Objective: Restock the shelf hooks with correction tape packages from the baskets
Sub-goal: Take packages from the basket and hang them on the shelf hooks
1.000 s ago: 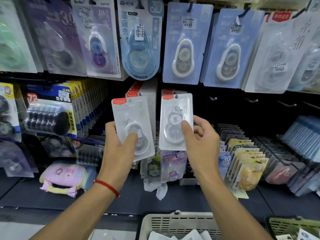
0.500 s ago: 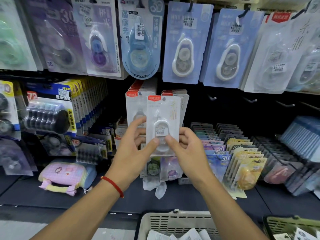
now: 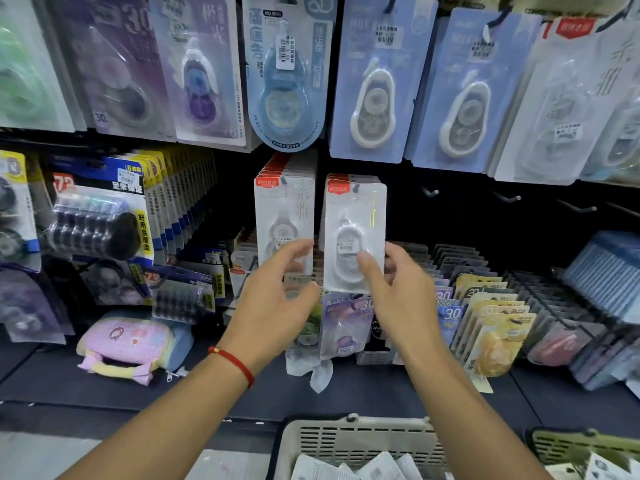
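A white correction tape package [image 3: 355,233] with a red top label sits at a shelf hook in the middle row, in front of a stack of the same packages. My right hand [image 3: 394,289] pinches its lower edge, thumb on the blister front. Just left hangs another stack of the same white packages [image 3: 284,216]. My left hand [image 3: 273,299] hovers below that stack, fingers spread and holding nothing. A cream basket [image 3: 346,441] with white packages stands at the bottom centre; a green basket [image 3: 585,448] is at the bottom right.
Several bare hooks [image 3: 505,197] stick out of the dark panel to the right. Larger blue and purple tape packs [image 3: 375,88] hang in the top row. Racks of small packs [image 3: 491,317] and a pink pouch [image 3: 128,344] lie on the shelf.
Earlier each hand held a white package, then both hands held one together. Now one package is raised to the hook by my right hand, and my left hand has let go.
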